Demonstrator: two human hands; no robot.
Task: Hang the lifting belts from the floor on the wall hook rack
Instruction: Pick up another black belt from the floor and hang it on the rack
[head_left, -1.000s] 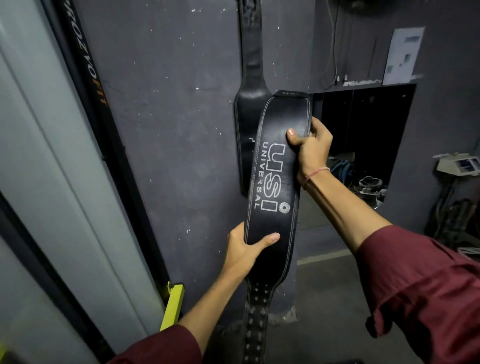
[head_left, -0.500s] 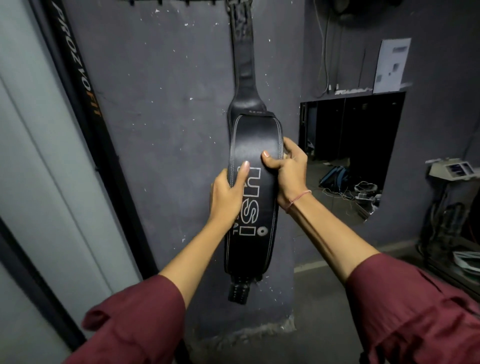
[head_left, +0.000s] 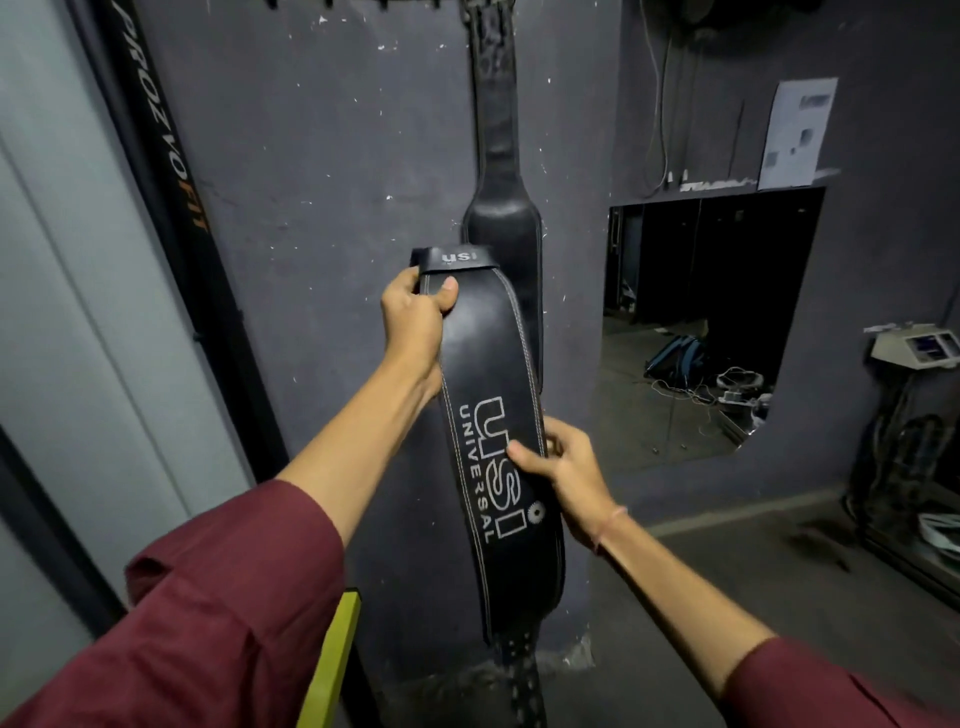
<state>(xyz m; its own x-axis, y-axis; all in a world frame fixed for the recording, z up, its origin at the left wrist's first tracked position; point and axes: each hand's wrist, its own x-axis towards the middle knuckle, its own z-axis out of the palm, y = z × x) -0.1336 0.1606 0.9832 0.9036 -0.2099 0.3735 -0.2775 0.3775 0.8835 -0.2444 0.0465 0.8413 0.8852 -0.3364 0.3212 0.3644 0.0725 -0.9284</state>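
Head view showed a wide, smooth black leather belt (head_left: 493, 364) with white stitching, held up before the rough dark wall (head_left: 311, 208). The left hand (head_left: 415, 325) gripped its top edge. The right hand (head_left: 566, 467) pinched its side. Another long black belt (head_left: 501, 218) hung behind it.

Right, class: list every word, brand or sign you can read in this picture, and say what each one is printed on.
"usi": on the loop at the top end of the belt.
"USI UNIVERSAL": on the belt's face.
"PROZVOFIT": on the black post at the left, with "FIT" in orange.
Paper on the wall: print too blurred to read.
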